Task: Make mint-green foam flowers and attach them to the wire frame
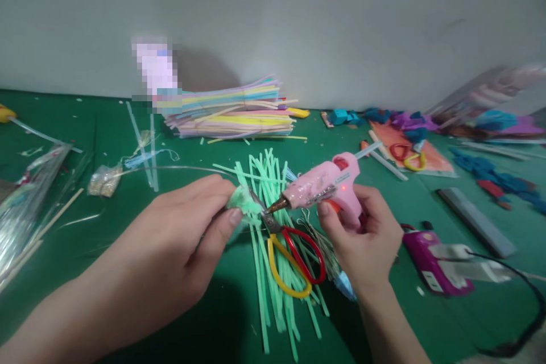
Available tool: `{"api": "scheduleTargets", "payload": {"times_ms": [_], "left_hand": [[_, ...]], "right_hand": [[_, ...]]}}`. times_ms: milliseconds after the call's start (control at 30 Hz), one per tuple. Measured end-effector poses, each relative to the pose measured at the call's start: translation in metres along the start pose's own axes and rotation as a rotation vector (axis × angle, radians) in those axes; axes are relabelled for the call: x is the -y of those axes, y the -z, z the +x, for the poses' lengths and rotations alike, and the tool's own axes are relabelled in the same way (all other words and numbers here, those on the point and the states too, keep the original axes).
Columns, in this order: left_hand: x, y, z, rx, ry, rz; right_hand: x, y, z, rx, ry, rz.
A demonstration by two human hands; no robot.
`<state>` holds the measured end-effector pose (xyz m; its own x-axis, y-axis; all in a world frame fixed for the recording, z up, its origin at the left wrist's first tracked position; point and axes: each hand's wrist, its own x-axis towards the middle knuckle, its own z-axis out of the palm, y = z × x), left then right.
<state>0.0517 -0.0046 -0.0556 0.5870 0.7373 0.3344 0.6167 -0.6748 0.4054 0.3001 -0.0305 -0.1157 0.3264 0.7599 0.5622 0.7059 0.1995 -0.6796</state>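
Note:
My left hand (200, 227) pinches a small piece of light green pipe-cleaner work (244, 200) between thumb and fingers. My right hand (362, 233) is wrapped round the handle of a pink glue gun (313, 185), its thumb near the orange trigger. The metal nozzle points left, close to the green piece; whether they touch I cannot tell. A red light glows on the gun, and a glue stick (367, 150) pokes from its back. Below lie scissors (294, 261) with one red and one yellow handle, on top of loose mint-green pipe cleaners (273, 301).
Bundled pastel pipe cleaners (234, 111) lie by the wall. At right are a purple power strip (435, 264) with a black cable, a grey bar (475, 222) and a second pair of scissors (409, 158). Clear plastic wrapping (34, 210) and a small bead bag (104, 180) lie left.

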Motion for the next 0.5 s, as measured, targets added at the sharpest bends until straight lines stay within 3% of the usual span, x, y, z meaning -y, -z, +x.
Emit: {"api": "scheduleTargets", "payload": {"times_ms": [500], "left_hand": [[0.0026, -0.0031, -0.0011, -0.013, 0.021, 0.036]], "right_hand": [[-0.0017, -0.0013, -0.0006, -0.07, 0.029, 0.019]]}}
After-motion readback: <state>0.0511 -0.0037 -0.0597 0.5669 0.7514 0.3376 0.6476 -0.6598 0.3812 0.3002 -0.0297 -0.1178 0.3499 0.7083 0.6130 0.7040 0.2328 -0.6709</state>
